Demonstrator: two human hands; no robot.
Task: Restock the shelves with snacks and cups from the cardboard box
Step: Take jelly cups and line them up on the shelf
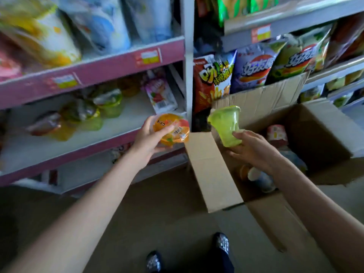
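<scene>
My left hand (146,137) grips an orange jelly cup (173,129) in front of the pink-edged shelf (82,148), near its right end. My right hand (254,148) holds a green jelly cup (228,125) by its base, tilted, above the left side of the open cardboard box (323,131). Inside the box lie a pink-and-white snack pack (276,133) and more cups (260,179), partly hidden by my right arm. Several green and yellow jelly cups (107,102) stand on the shelf.
A white upright post (189,62) separates the pink shelf from grey shelves holding chip bags (252,67). The box's front flap (212,170) hangs open toward me. A pouch pack (161,93) leans at the shelf's right. My shoes (221,243) stand on the brown floor.
</scene>
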